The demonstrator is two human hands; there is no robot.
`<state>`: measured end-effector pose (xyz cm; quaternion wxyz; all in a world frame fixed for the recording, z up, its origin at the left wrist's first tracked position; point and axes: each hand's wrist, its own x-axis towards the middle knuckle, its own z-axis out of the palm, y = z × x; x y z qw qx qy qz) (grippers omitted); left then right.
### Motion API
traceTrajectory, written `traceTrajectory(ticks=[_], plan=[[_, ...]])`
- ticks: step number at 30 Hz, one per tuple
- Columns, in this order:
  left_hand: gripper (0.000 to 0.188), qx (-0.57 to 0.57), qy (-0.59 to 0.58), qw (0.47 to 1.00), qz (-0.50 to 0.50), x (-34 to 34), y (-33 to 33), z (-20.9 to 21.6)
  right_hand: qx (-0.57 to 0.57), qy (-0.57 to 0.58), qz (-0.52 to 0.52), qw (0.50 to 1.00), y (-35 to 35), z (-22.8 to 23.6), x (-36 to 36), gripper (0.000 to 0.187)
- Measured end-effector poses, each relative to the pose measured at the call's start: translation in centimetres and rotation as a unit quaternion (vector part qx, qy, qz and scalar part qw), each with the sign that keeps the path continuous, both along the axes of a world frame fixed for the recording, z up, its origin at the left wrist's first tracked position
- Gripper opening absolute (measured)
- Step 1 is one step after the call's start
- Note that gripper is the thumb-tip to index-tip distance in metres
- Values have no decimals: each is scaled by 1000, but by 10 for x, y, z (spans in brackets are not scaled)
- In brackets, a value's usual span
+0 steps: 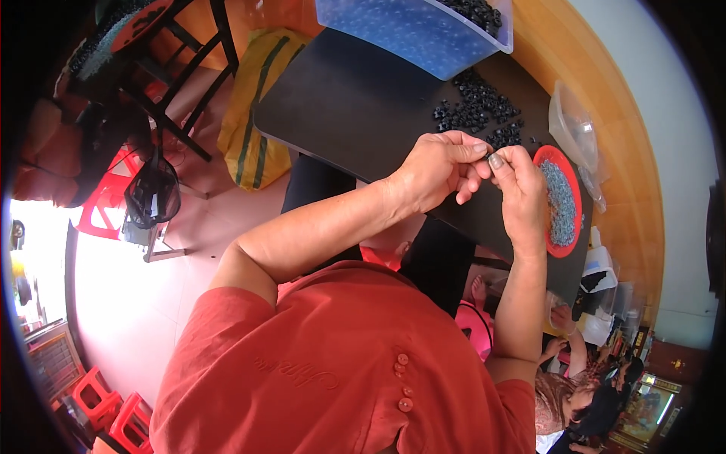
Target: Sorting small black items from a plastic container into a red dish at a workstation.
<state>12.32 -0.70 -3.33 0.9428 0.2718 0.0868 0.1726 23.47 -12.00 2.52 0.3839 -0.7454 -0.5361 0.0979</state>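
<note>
Over the edge of a black table (344,94), my two hands meet with their fingertips together. My left hand (446,168) pinches a tiny black plastic part (491,156) between thumb and fingers, the thumb laid along the top. From the other side, my right hand (519,189) closes on the same part with thumb and forefinger. Most of the part is covered by the fingertips, so its exact kind cannot be made out. Just beyond the hands lies a loose pile of small black parts (475,102). Beside my right hand, a red plate (561,251) holds many small grey-blue pieces (560,200).
A translucent blue bin (401,38) with more black parts stands at the table's far side. A clear plastic container (572,125) leans by the wooden wall panel (631,144). A yellow sack (261,106) and stools (98,397) are at left. Another person (571,393) sits at lower right.
</note>
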Motion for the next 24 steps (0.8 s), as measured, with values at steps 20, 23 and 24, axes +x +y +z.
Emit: traceTrajectory(ticks=[20,23,24], plan=[[11,-194,-57,978,-47,8,23,-11,91,-54,11,994,35,1,-12,3],[13,-181,-58,981,-35,8,22,-10,58,-1,29,998,36,3,-6,3],[13,-180,-58,981,-35,8,21,-11,58,-20,21,998,37,3,-8,4]])
